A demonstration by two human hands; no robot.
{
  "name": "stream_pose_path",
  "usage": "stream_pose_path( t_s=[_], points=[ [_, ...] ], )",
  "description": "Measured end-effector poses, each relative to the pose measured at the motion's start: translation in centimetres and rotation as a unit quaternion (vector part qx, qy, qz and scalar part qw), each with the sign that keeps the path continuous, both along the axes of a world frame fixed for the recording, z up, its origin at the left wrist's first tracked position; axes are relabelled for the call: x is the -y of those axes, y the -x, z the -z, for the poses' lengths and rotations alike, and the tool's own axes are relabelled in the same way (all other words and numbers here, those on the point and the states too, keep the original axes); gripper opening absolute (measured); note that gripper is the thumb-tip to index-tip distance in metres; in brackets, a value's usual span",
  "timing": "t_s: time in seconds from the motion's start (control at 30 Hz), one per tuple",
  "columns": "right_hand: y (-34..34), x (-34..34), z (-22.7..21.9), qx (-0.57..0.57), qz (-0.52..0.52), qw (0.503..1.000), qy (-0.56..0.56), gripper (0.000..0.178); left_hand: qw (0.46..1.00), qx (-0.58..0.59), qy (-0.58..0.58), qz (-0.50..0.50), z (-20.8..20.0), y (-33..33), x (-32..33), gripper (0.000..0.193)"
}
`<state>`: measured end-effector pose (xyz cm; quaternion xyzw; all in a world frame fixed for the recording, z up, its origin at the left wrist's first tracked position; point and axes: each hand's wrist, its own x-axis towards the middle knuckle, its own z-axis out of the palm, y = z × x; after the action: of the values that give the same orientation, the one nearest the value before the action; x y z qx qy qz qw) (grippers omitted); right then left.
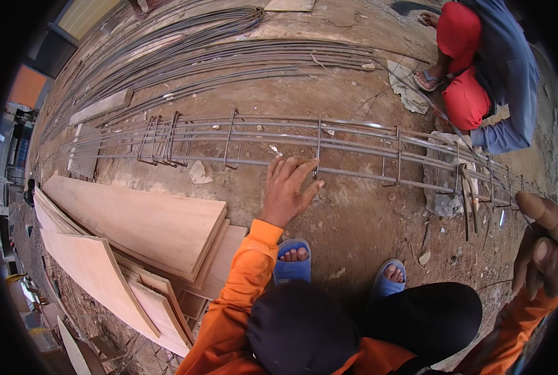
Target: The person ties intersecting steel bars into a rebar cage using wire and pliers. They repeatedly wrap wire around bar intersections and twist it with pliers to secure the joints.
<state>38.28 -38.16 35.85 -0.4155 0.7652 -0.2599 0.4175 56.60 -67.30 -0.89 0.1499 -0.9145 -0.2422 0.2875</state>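
Note:
A long cage of steel reinforcing bars with square wire stirrups stretches across the ground before me. My left hand lies at its near bar, fingers spread, with index finger and thumb beside a stirrup. At the far right my right hand is raised near the cage's end, its fingers bent toward each other; whether something thin sits between them is hard to make out. What look like pincers hang on the cage's near side, handles down.
Stacked plywood boards lie at the left. Loose steel rods spread over the dirt beyond the cage. Blocks sit under the cage's left end, a stone toward its right. Another person in red trousers squats at the far right.

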Motion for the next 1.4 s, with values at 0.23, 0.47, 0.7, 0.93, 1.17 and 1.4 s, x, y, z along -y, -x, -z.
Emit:
stream_pose_path(
  t_s=[0.23,0.47,0.7,0.93,1.17,1.4],
  points=[
    [0.7,1.6,23.8,0.237,0.062,0.962,-0.119,0.041,0.99,0.073,-0.049,0.111,0.0,1.8,2.8,0.037],
    [-2.8,0.1,32.8,0.166,0.126,0.977,-0.044,0.034,0.983,0.069,-0.111,0.132,0.2,1.7,3.6,0.031],
    [-6.2,-0.3,42.0,0.255,0.254,0.933,-0.013,0.034,0.959,0.11,-0.211,0.153,-0.9,2.4,3.8,0.032],
    [-6.9,5.1,45.1,0.301,0.28,0.906,0.096,0.033,0.958,0.142,-0.2,0.15,-1.1,1.9,4.1,0.033],
    [-5.5,10.1,45.6,0.269,0.246,0.911,0.193,0.037,0.948,0.148,-0.249,0.136,-0.9,2.2,3.6,0.035],
    [-5.9,12.9,45.0,0.197,0.222,0.927,0.23,0.044,0.964,0.147,-0.181,0.127,-1.6,2.1,3.5,0.033]
  ],
)
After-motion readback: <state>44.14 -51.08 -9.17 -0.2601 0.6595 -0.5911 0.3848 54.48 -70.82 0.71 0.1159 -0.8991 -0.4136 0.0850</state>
